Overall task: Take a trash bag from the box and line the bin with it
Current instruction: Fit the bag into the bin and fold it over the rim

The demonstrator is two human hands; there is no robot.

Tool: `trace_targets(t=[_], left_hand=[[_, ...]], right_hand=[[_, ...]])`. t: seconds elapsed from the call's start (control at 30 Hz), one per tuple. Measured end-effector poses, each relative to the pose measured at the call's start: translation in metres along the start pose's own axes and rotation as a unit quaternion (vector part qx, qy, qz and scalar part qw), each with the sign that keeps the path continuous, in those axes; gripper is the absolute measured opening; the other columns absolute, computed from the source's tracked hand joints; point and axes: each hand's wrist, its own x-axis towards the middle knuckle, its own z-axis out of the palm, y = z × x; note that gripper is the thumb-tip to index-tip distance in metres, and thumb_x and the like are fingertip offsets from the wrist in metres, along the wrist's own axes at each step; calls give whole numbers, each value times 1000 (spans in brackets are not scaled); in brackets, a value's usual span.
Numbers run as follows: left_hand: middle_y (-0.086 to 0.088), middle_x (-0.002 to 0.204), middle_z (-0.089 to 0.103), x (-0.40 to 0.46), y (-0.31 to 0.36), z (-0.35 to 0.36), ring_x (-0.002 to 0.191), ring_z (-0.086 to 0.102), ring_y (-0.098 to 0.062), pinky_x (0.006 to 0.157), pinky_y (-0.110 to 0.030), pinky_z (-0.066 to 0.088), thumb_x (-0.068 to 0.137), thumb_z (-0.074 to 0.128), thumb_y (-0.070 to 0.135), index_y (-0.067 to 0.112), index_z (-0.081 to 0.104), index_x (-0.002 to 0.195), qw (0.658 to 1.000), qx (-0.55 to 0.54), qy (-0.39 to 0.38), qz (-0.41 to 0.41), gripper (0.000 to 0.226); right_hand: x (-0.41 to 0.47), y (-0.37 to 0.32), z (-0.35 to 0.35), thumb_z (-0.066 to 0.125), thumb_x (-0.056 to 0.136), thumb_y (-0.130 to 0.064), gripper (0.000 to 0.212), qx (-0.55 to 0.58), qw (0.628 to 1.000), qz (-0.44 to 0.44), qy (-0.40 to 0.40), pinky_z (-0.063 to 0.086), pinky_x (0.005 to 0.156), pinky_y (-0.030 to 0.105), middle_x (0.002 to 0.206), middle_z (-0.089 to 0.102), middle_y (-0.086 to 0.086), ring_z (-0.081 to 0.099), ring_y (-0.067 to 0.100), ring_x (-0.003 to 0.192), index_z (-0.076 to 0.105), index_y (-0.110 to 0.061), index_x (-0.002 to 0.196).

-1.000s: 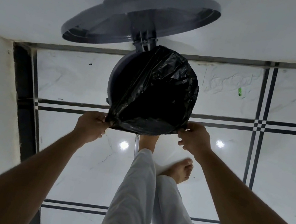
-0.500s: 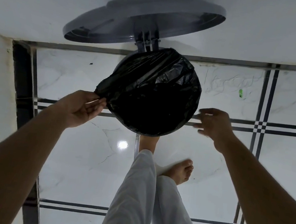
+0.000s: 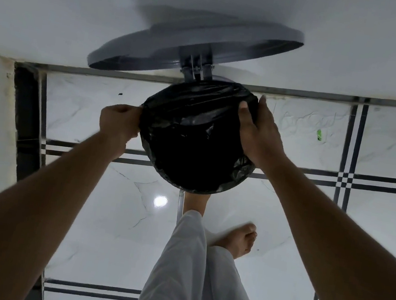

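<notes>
Two hands hold the black trash bag (image 3: 192, 149), stretched over the mouth of the bin (image 3: 221, 78). The left hand (image 3: 118, 121) pinches the bag's edge at the bin's left side, grip closed on plastic. The right hand (image 3: 259, 133) clasps the bag over the bin's far right rim, thumb inside. The grey lid (image 3: 195, 48) stands open behind the bin.

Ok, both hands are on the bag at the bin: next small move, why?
Probably draw down snug the trash bag fold pinched by the left hand; it juts out bunched there, while the right hand holds the far-right edge down.
</notes>
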Motion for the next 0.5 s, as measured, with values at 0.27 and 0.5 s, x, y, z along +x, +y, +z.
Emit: trace_targets(t=[0.27, 0.5], left_hand=[[-11, 85, 62, 15, 3, 12, 72, 57, -23, 70, -30, 54, 78, 65, 14, 14, 66, 94, 998, -19, -27, -51, 17], [3, 114, 68, -39, -21, 18, 98, 63, -13, 87, -25, 47, 103, 58, 34, 21, 66, 108, 948, 121, 88, 282, 16]], right_hand=[[20, -1, -11, 19, 103, -80, 91, 12, 997, 63, 38, 31, 127, 59, 171, 45, 13, 41, 40, 157, 37, -21, 170], [-15, -6, 8, 45, 114, -47, 52, -100, 958, -177, 200, 46, 113, 49, 151, 62, 10, 56, 32, 138, 56, -11, 151]])
